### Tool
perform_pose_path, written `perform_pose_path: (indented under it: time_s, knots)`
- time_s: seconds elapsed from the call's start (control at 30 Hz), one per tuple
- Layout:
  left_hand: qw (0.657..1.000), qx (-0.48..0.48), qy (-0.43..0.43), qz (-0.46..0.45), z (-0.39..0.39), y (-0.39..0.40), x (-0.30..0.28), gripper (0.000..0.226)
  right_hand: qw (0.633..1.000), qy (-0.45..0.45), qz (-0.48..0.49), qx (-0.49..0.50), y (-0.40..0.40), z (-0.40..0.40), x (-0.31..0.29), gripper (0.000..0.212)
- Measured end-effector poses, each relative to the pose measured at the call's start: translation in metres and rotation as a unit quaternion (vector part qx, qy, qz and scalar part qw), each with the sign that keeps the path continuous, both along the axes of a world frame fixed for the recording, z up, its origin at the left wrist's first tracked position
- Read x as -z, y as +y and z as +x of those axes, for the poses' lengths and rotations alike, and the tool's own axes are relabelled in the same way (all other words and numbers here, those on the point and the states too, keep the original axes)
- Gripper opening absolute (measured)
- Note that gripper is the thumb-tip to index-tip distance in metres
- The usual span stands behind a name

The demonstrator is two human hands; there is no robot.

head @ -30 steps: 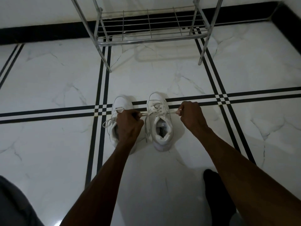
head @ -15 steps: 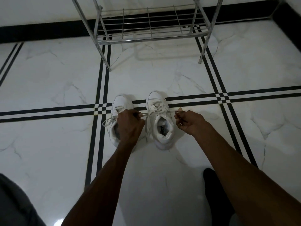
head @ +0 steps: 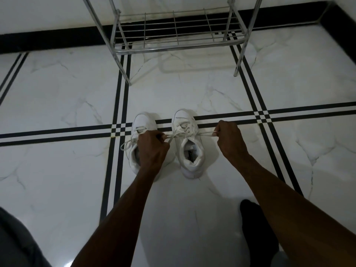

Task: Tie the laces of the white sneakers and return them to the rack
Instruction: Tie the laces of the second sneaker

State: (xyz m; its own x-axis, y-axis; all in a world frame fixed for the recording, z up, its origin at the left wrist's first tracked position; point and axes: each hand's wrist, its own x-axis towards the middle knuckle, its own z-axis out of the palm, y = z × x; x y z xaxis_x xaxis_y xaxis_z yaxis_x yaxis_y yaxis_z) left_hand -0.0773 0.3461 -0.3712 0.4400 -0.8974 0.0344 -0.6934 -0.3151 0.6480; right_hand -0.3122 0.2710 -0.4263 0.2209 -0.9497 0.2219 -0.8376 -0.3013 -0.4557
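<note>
The right sneaker stood on the marble floor with its toe toward the rack, just beside the left sneaker, and its laces were drawn out sideways into 2 taut strands meeting over the tongue. The step in hand looked like cinching the first crossing of the knot, and to do it well the pull should be level and equal on both ends, so the crossing seats down on the tongue rather than dragging the shoe sideways; a light, steady tension would also keep the strands from slipping before the loops are formed. The left hand was closed in a loose fist over the left sneaker's opening, its thumb and forefinger pinching 1 lace end near the gap between the shoes. The right hand was curled nearly closed, out to the right of the shoe and clear of it, gripping the other lace end at its fingertips. The left sneaker's own lace lay slack in a loop on the floor (apparently not yet tied). Beyond both shoes, well apart from them, stood the chrome wire shoe rack, its lowest shelf bare in what could be seen.
</note>
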Motion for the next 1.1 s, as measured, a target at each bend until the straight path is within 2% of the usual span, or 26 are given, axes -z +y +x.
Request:
perform_pose_path:
  time_s: [0.1, 0.2, 0.27, 0.33, 0.4, 0.43, 0.5, 0.53, 0.57, 0.6, 0.63, 0.7, 0.73, 0.83, 0.97, 1.03, 1.1]
  knots:
    - [1.000, 0.011, -0.016, 0.009, 0.000, 0.000, 0.002, 0.012, 0.991, 0.020, -0.123, -0.044, 0.004, -0.003, 0.000, 0.018]
    - [0.999, 0.021, -0.025, 0.015, 0.002, -0.001, 0.003, 0.013, 0.990, 0.010, -0.133, -0.045, 0.006, -0.005, 0.003, 0.020]
    - [0.999, 0.025, -0.035, 0.021, 0.003, 0.000, 0.005, 0.012, 0.996, 0.004, -0.082, -0.038, 0.006, -0.002, 0.005, 0.016]
    - [0.999, 0.031, -0.032, 0.028, 0.005, -0.001, 0.008, 0.013, 0.998, 0.005, 0.064, 0.007, -0.001, 0.002, -0.001, 0.010]
    - [0.998, 0.050, -0.029, 0.026, 0.007, -0.004, 0.010, 0.014, 0.984, -0.002, 0.181, 0.005, -0.012, 0.004, -0.006, 0.015]
    - [0.997, 0.061, -0.030, 0.024, 0.008, -0.007, 0.012, 0.014, 0.981, -0.021, 0.192, -0.018, -0.015, 0.007, -0.009, 0.026]
    - [0.996, 0.085, -0.024, 0.020, 0.007, -0.011, 0.014, 0.019, 0.980, -0.030, 0.171, -0.097, -0.017, 0.015, -0.016, 0.069]
    - [0.994, 0.100, -0.025, 0.022, 0.006, -0.014, 0.015, 0.031, 0.976, -0.019, 0.161, -0.143, -0.017, 0.021, -0.019, 0.087]
    - [0.992, 0.122, -0.027, 0.025, 0.004, -0.015, 0.016, 0.045, 0.971, -0.007, 0.157, -0.180, -0.016, 0.026, -0.022, 0.093]
    - [0.989, 0.145, -0.028, 0.029, 0.003, -0.017, 0.018, 0.054, 0.967, -0.001, 0.153, -0.202, -0.016, 0.030, -0.024, 0.087]
    - [0.985, 0.167, -0.028, 0.035, 0.001, -0.018, 0.020, 0.057, 0.968, 0.008, 0.143, -0.208, -0.017, 0.032, -0.024, 0.071]
    - [0.980, 0.191, -0.032, 0.049, 0.000, -0.018, 0.026, 0.049, 0.974, 0.049, 0.126, -0.182, -0.019, 0.028, -0.027, 0.039]
    - [0.979, 0.194, -0.034, 0.045, 0.000, -0.017, 0.029, 0.042, 0.975, 0.075, 0.133, -0.164, -0.019, 0.025, -0.027, 0.031]
    - [0.981, 0.191, -0.016, 0.040, 0.002, -0.014, 0.038, 0.034, 0.971, 0.063, 0.184, -0.140, -0.017, 0.013, -0.023, 0.032]
    - [0.978, 0.200, 0.035, 0.039, 0.001, -0.019, 0.036, 0.059, 0.967, -0.052, 0.194, -0.155, -0.011, 0.016, -0.023, 0.033]
    - [0.973, 0.220, 0.011, 0.062, 0.002, -0.021, 0.037, 0.067, 0.968, -0.062, 0.197, -0.144, -0.009, 0.022, -0.023, 0.028]
    - [0.968, 0.232, -0.051, 0.076, 0.004, -0.023, 0.041, 0.057, 0.970, -0.063, 0.199, -0.126, -0.006, 0.024, -0.023, 0.024]
